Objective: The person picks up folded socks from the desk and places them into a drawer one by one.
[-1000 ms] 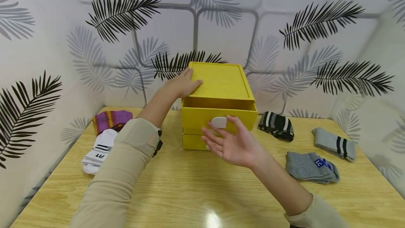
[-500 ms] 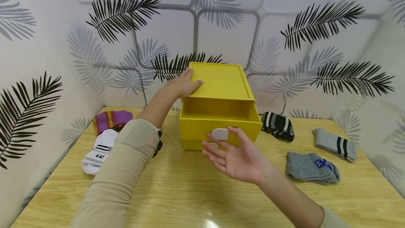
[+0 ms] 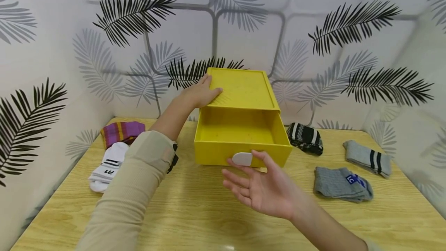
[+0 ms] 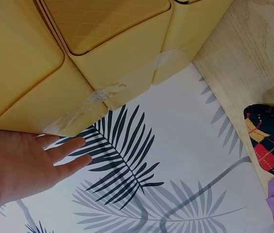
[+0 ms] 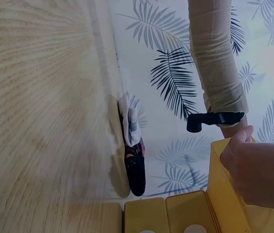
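Note:
A yellow drawer cabinet (image 3: 244,88) stands on the wooden table by the back wall, its upper drawer (image 3: 212,153) pulled well out. No contents show inside that drawer. My left hand (image 3: 202,93) rests on the cabinet's top left edge, thumb on top; the left wrist view has its fingers (image 4: 66,150) stretched along the taped side. With thumb and index finger my right hand (image 3: 268,193) pinches the white drawer handle (image 3: 242,159); its other fingers spread loosely below. In the right wrist view lower drawer fronts (image 5: 146,213) appear under the hand.
At left lie purple striped socks (image 3: 123,131) and white socks (image 3: 110,167). To the right are black-and-white socks (image 3: 305,138), light grey striped socks (image 3: 367,159) and grey socks with a blue label (image 3: 341,184). A leaf-patterned wall covering (image 3: 244,42) rises behind.
The upper drawer has slid out toward me, the right hand moving with it while on the handle. More of its inside shows now. The left hand has stayed on the cabinet.

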### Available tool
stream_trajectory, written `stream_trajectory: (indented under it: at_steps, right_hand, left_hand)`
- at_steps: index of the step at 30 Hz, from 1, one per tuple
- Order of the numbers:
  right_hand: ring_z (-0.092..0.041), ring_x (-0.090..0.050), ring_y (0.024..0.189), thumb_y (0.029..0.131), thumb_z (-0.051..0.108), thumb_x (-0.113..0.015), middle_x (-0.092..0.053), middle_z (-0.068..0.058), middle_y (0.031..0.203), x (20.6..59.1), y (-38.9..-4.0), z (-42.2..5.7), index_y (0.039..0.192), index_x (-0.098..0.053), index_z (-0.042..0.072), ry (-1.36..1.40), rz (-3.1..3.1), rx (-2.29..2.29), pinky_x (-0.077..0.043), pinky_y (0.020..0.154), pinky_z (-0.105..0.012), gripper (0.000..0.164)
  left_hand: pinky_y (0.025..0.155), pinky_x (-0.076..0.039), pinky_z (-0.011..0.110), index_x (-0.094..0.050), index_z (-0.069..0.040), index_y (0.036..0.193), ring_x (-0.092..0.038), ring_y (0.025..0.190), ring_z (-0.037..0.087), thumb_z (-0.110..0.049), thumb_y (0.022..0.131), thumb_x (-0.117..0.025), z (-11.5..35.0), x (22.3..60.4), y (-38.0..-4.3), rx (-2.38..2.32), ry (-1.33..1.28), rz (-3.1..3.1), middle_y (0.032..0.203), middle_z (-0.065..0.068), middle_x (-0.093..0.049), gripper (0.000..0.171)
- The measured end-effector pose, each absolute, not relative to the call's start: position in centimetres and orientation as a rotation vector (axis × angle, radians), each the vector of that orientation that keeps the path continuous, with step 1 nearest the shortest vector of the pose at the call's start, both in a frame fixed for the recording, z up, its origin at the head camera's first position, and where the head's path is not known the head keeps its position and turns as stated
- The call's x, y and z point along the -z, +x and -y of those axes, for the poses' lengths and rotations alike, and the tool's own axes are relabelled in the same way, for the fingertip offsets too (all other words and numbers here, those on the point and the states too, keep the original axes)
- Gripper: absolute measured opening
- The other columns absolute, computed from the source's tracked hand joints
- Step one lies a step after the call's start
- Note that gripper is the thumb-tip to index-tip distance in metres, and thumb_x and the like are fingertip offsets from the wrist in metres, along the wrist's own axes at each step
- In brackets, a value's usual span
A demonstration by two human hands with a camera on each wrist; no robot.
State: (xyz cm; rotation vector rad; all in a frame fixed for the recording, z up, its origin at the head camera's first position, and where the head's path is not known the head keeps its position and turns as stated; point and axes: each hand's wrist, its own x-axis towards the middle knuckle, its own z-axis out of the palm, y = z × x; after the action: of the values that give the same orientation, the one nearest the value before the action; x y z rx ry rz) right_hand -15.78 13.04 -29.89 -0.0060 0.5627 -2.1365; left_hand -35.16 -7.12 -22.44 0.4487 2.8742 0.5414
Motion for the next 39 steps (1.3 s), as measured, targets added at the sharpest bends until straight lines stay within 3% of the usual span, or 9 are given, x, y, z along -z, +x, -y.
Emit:
stream_trajectory:
  at_steps: [20, 39]
  right_hand:
    - [-0.023, -0.047, 0.116, 0.094, 0.052, -0.033, -0.053, -0.007, 0.123, 31.7, -14.8, -13.2, 0.125, -0.056, 0.016, -0.115, -0.613, 2.102, -0.033, 0.100, -0.031, 0.052]
    - [-0.023, -0.047, 0.116, 0.094, 0.052, -0.035, -0.053, -0.008, 0.122, 31.8, -13.5, -13.5, 0.126, -0.056, 0.017, -0.082, -0.598, 2.080, -0.033, 0.099, -0.031, 0.052]
  left_hand:
    - [0.106, -0.008, 0.051, 0.008, -0.013, 0.147, -0.002, 0.137, 0.026, -0.054, 0.096, -0.021, 7.1, 22.5, -34.7, -0.543, 0.459, -2.872, 0.152, 0.001, 0.013, 0.072]
    - [0.107, -0.010, 0.049, 0.006, -0.012, 0.147, -0.004, 0.137, 0.026, -0.054, 0.096, -0.021, 6.9, 22.6, -34.3, -0.541, 0.463, -2.896, 0.152, 0.002, 0.011, 0.072]
